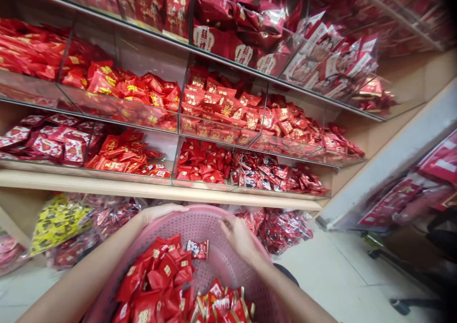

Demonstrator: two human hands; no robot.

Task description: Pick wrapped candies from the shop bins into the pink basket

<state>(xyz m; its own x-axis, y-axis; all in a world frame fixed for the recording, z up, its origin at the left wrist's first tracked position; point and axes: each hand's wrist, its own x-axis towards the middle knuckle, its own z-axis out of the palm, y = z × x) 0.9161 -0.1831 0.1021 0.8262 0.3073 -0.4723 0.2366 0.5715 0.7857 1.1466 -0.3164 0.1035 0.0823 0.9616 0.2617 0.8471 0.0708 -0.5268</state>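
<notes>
A pink perforated plastic basket (210, 213) is in front of me at the bottom of the head view. My left hand (166, 212) grips its far rim, the fingers lying over the edge. Inside the basket, close to the right wall, my right hand (237, 237) has its fingers curled together; whether anything small is between them is hidden. Red wrapped candies with gold print (167, 268) are heaped on the basket's left side. Red candies with gold edges (223, 304) lie nearer the bottom. A single small red, white and black packet (198, 249) rests apart, left of my right hand.
Wooden shelves (107, 182) with clear dividers hold several compartments of red packets (207, 161). Beneath stand a yellow bag (59, 220) and plastic bags of red candies (285, 230) on the tiled floor (332, 275). Chair legs with a caster (400, 306) are at lower right.
</notes>
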